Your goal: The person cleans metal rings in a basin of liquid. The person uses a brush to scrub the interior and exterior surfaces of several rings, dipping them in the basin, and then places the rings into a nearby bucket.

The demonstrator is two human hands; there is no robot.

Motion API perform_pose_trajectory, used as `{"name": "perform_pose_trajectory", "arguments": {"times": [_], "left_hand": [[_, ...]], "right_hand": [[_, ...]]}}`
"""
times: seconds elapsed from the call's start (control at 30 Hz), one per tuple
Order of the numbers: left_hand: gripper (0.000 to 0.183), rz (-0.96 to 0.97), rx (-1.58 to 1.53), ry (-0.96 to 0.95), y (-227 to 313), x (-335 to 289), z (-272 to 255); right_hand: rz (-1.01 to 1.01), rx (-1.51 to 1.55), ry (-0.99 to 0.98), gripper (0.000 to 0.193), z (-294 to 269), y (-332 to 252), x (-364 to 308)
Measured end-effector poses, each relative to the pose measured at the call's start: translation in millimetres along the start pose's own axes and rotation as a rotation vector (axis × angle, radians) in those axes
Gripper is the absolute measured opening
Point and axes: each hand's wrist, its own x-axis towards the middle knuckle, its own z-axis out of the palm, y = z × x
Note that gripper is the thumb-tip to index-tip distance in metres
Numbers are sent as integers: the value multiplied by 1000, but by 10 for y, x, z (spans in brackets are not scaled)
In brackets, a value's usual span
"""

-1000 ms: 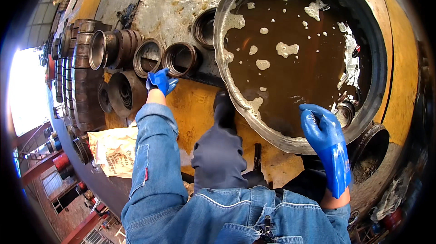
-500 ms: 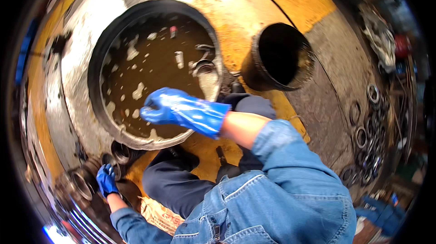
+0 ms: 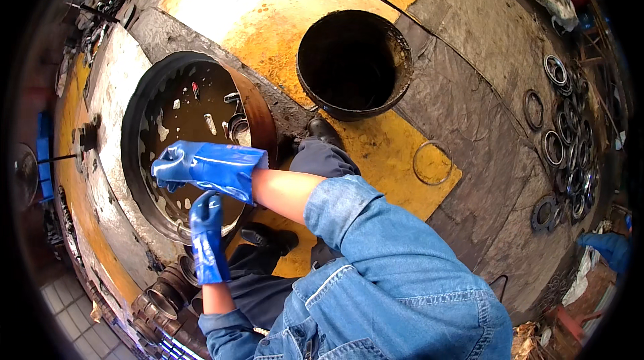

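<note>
My right hand (image 3: 176, 165), in a long blue rubber glove, is over a round tub (image 3: 260, 108) of murky brown liquid. Its fingers are curled closed, and anything inside them is hidden. Beside it, over the tub's near rim, my left hand (image 3: 206, 216) in a matching glove is closed too; what it may hold cannot be made out. In the liquid are a dark metal ring-shaped part (image 3: 237, 127), a small red object (image 3: 196, 90), a pale narrow piece (image 3: 210, 123) and patches of foam.
A dark open drum (image 3: 400, 75) stands right of the tub. Stacked metal rings (image 3: 163, 298) lie by the tub's near left side. More loose rings (image 3: 554, 148) cover the floor at far right. A thin hoop (image 3: 433, 162) lies on the yellow floor sheet.
My left hand has moved from the stacked metal rings up to the tub's near rim, close to my right hand. My right hand stays over the tub. The whole view has shifted.
</note>
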Motion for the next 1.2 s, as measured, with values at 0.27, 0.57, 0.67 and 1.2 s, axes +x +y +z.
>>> {"name": "perform_pose_trajectory", "arguments": {"times": [0.27,0.57,0.67,1.2], "left_hand": [[40,-147,-71,-46,156,54,590],[42,-306,-167,-87,1,46,527],[45,-342,-183,-100,103,70,550],[41,-466,-73,-99,173,-42,537]], "right_hand": [[-309,12,145,39,-743,-791,-175],[453,-1174,-3,43,-2533,-1647,-1020],[945,-1692,-179,23,-3247,-1075,-1225],[1284,-1629,-533,29,-4319,1204,-1741]]}}
